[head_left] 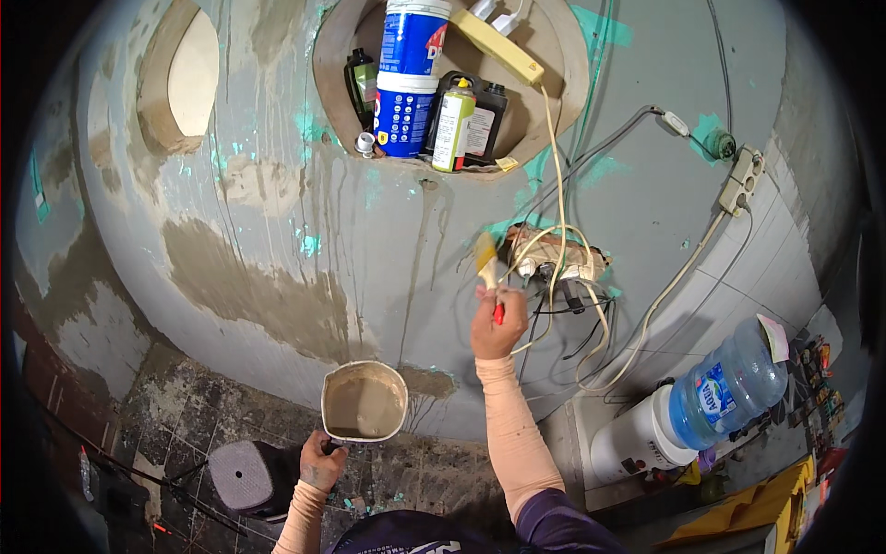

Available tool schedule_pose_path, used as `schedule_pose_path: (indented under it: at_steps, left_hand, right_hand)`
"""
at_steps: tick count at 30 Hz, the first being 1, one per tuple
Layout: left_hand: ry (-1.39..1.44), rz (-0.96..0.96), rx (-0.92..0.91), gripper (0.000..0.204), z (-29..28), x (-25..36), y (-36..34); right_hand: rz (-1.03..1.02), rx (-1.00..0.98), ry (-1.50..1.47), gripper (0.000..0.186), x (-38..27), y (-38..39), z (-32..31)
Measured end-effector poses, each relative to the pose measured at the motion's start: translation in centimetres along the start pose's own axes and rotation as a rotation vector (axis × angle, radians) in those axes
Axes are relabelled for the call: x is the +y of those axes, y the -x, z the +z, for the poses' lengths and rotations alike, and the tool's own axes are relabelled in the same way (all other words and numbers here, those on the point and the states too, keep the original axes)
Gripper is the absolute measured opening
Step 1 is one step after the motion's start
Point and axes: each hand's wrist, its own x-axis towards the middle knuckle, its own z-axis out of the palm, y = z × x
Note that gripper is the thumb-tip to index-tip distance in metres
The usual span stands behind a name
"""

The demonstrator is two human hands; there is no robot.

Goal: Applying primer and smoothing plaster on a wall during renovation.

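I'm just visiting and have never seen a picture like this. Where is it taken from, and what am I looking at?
No machine here: these are a person's two bare hands, seen from a wide camera worn on the head, so straight edges look bent. The left hand holds a container of grey-brown mix. The right hand holds a brush near the grey wall. In a niche stand stacked blue tubs and a yellow-topped can.

A grey plastered wall (383,268) with turquoise patches holds a rounded, brown-rimmed niche (332,69). Dark, square, stained tiles (198,402) cover the floor.
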Motion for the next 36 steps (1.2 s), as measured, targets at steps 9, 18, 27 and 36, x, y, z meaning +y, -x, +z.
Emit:
schedule_pose_path:
  at_steps: [9,18,27,36]
  left_hand:
    - [0.067,-0.166,-0.089,0.020,1.3,2.9,0.4]
    - [-0.004,-0.032,-0.078,0.026,1.0,-0.6,-0.5]
    - [-0.113,-0.032,0.004,0.027,0.4,0.8,0.2]
    - [0.036,-0.027,-0.041,0.021,0.4,-1.0,-0.4]
  right_hand:
    - [-0.102,-0.151,0.097,0.004,0.6,-1.5,-1.4]
    - [-0.043,-0.876,0.194,0.011,-2.9,-17.2,-2.9]
    - [-0.261,-1.185,0.290,0.013,-4.8,-23.4,-0.5]
    - [-0.254,-1.046,0.253,0.011,-3.9,-19.9,-2.5]
